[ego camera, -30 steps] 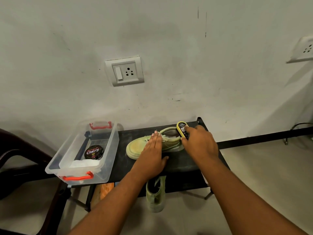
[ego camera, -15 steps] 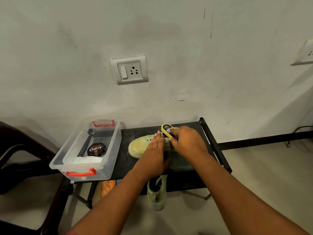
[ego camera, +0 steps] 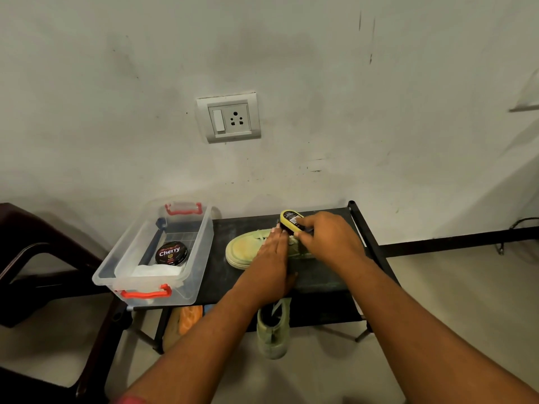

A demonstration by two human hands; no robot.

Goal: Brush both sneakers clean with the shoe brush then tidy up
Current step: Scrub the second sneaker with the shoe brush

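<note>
At the left end of the black rack [ego camera: 326, 277] stands a clear plastic box [ego camera: 199, 266] with red latches, lid off. Inside it lie a round black tin [ego camera: 171, 252] labelled "Cherry" and, nearer the front, a white cloth [ego camera: 157, 270]. Right of the box, a pale green sneaker [ego camera: 243, 253] lies on the rack top, toe toward the box, its upper looking yellowed. The left hand [ego camera: 271, 259] rests flat on it, fingers straight and together. The right hand [ego camera: 328, 240] grips a yellow-backed shoe brush [ego camera: 290, 219], held against the sneaker's far side. The second sneaker [ego camera: 272, 330] sits below the rack's front edge.
</note>
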